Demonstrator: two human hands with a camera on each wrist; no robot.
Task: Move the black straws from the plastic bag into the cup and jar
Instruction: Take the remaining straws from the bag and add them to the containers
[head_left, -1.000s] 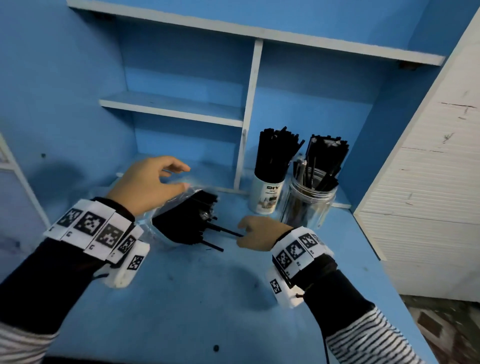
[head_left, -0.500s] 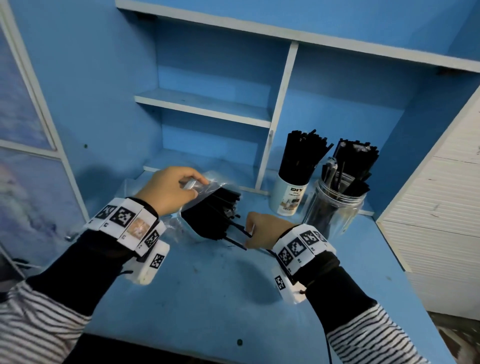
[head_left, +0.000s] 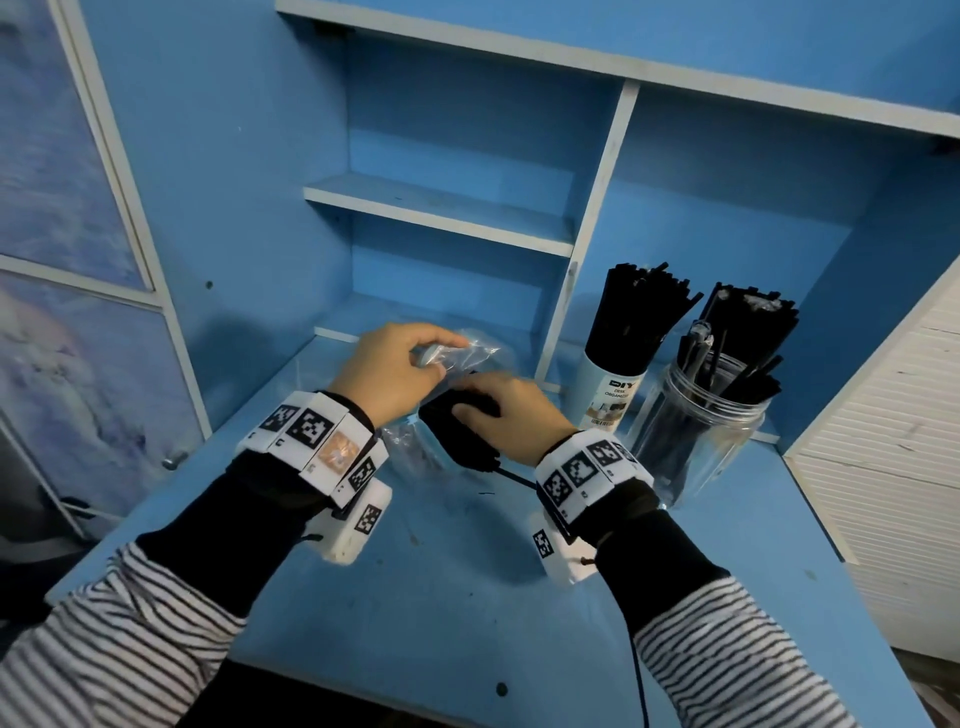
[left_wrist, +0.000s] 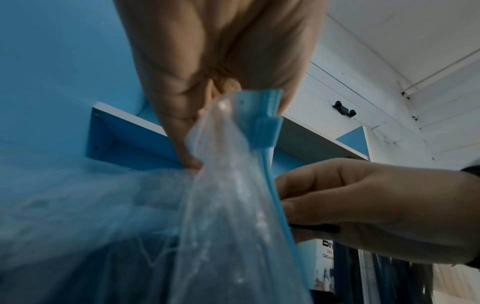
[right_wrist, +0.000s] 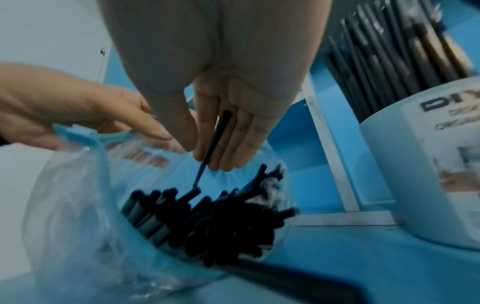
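A clear plastic bag (head_left: 470, 353) with a blue zip rim (left_wrist: 270, 115) lies on the blue desk (head_left: 467, 587), its mouth full of black straws (right_wrist: 221, 222). My left hand (head_left: 389, 371) pinches the bag's top edge and holds the mouth up. My right hand (head_left: 511, 415) is at the bag's mouth, its fingers curled round one black straw (right_wrist: 214, 144). A white cup (head_left: 613, 397) packed with black straws stands at the back right. Next to it a clear jar (head_left: 691, 441) also holds straws.
Blue shelves (head_left: 441, 213) with a white divider (head_left: 587, 244) rise behind the desk. A white slatted cabinet (head_left: 883, 431) borders the right side. One black straw (head_left: 514, 477) lies on the desk under my right wrist.
My right hand has moved up from the loose straws on the desk to the bag's mouth and taken one straw. My left hand has lifted the bag's edge higher.
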